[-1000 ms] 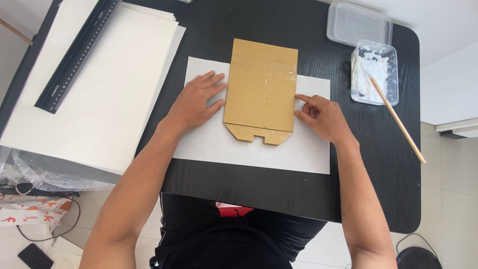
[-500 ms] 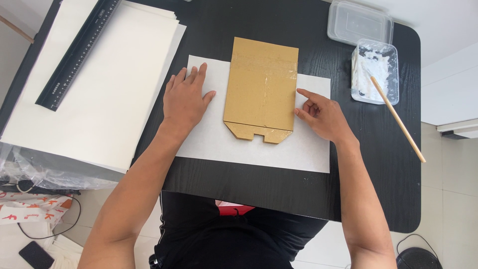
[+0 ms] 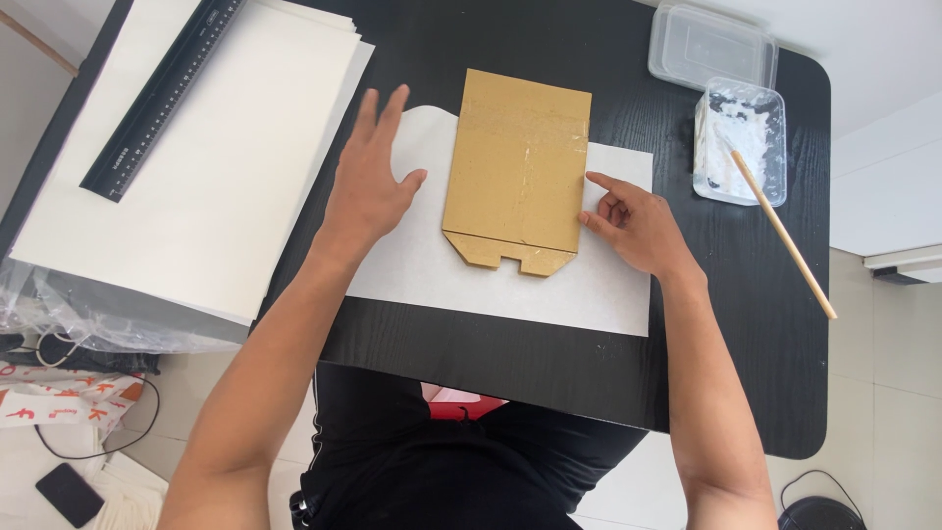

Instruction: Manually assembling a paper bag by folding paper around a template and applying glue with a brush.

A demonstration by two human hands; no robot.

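The folded brown paper bag (image 3: 517, 169) lies flat in the middle of the black table (image 3: 549, 353), on a white sheet of paper (image 3: 589, 294), with its notched bottom flap pointing toward you. A strip of glossy tape or glue runs across the bag near its far end.

Your right hand (image 3: 633, 224) sits at the bag's right edge: the index finger is stretched out and its tip touches that edge, while the other fingers are curled in loosely. It grips nothing. Your left hand (image 3: 371, 182) is just left of the bag, fingers spread and palm down, over the white sheet's left end; it holds nothing, and you cannot tell whether it rests on the paper or hangs just above it.

Right of the bag, near the table's far right corner, stands a clear plastic tub (image 3: 741, 142) holding white paste, with a wooden stick (image 3: 783, 234) leaning out of it toward you. Just beyond that tub lies a clear plastic lid or second tub (image 3: 711, 44), with nothing visible in it.

Left of the bag, a stack of large white sheets (image 3: 186, 167) covers the table's left side, with a long black ruler (image 3: 162, 93) lying diagonally on top.
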